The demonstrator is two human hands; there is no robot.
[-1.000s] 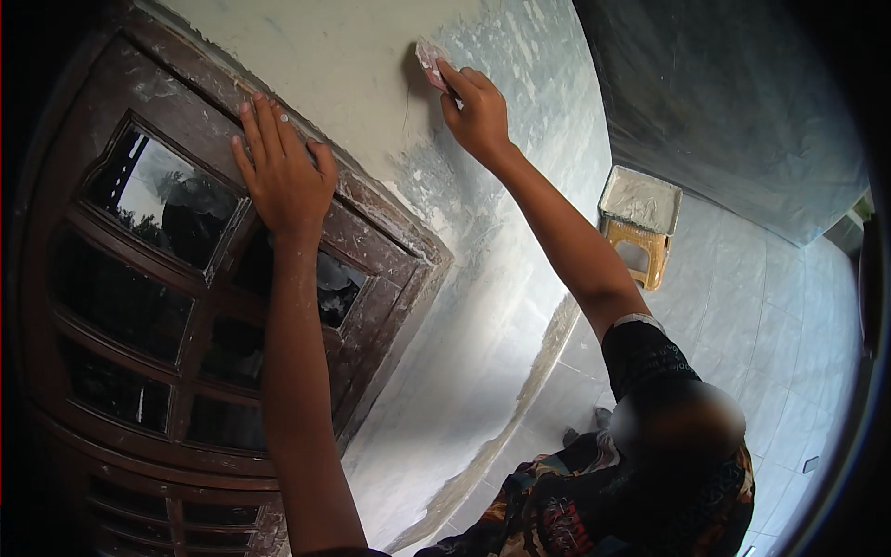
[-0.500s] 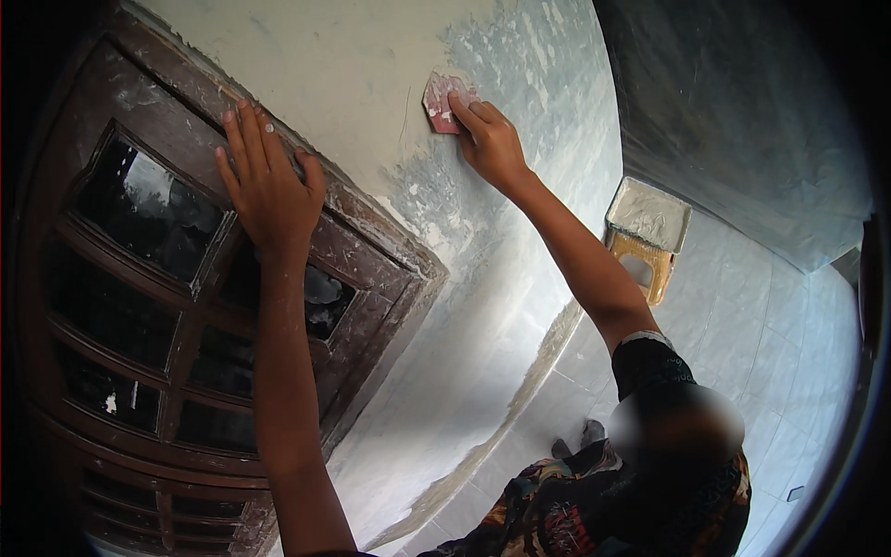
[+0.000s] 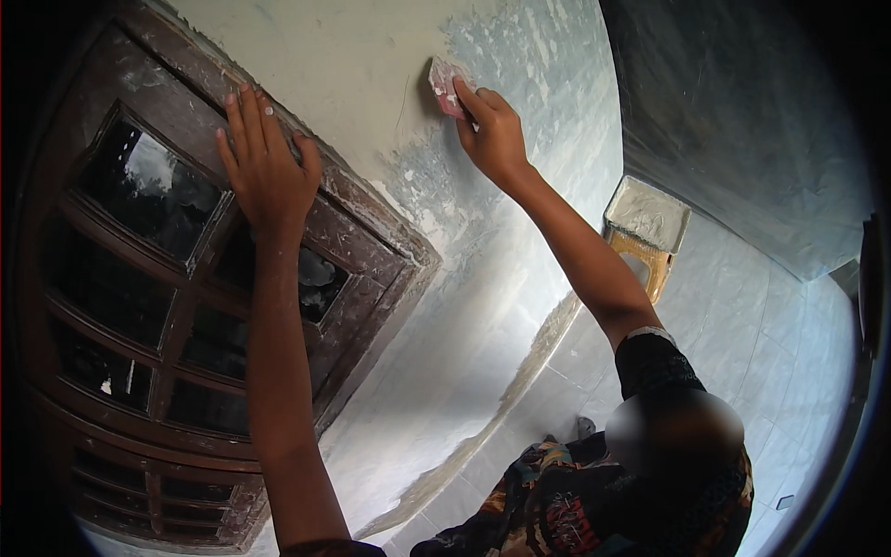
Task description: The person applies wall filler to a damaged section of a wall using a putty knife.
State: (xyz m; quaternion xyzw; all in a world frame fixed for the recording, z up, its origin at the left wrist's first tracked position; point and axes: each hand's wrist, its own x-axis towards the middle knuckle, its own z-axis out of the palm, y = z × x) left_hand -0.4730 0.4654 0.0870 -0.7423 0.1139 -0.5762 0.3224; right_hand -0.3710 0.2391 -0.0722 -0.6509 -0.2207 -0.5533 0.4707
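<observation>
My right hand [image 3: 497, 139] grips a red putty spreader [image 3: 445, 86] smeared with whitish filler, its thumb along the flat face. The spreader is tilted at the wall [image 3: 390, 65], with a dark shadow at its left; whether its edge touches the surface I cannot tell. Cream filler coats the wall to the left of it, and patchy grey-blue shows to the right. My left hand [image 3: 269, 176] lies open, fingers stretched, against the brown wooden frame [image 3: 357, 227] of a paned window or door. A spot of white filler sits on one fingertip.
On the tiled floor [image 3: 724, 306], a tray of pale filler [image 3: 648, 215] rests by a yellowish stool-like stand [image 3: 654, 265]. A dark sheet [image 3: 733, 121] hangs at the upper right. Rough plaster [image 3: 538, 353] runs along the wall's foot. Dark glass panes [image 3: 139, 176] fill the frame.
My right hand has shifted slightly upward along the wall, and the spreader has turned more edge-on. My left hand stays on the frame; the view has shifted a little.
</observation>
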